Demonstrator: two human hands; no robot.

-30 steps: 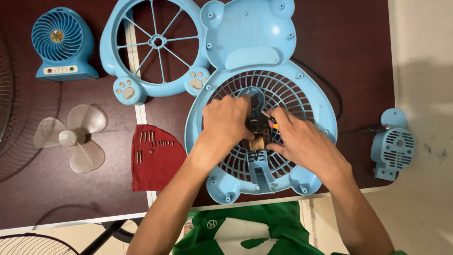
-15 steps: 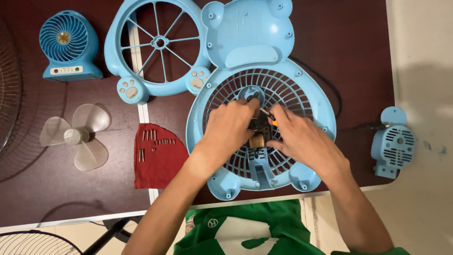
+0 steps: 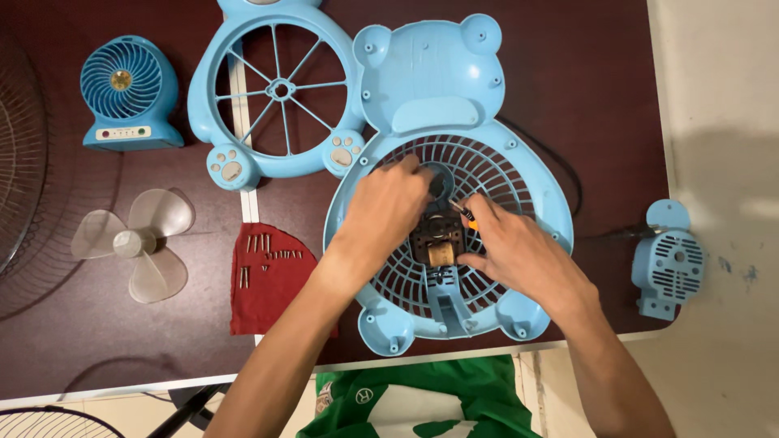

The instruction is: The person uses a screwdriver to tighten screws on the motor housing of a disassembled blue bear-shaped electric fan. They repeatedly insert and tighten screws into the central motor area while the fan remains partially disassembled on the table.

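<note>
Left hand (image 3: pixel 389 212) grips small motor (image 3: pixel 438 240) at bear-shaped fan grille (image 3: pixel 487 174) centre on worktop (image 3: pixel 608 97) | right hand (image 3: pixel 519 255) pinches orange-handled screwdriver (image 3: pixel 464 212) | best kept square on the screw, motor braced.

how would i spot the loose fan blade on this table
Start at the big light-blue bear-shaped fan housing mid-table, then look far left past the dark red cloth of screws. The translucent three-bladed plastic propeller lies flat there, the only colourless, uncaged part.
</note>
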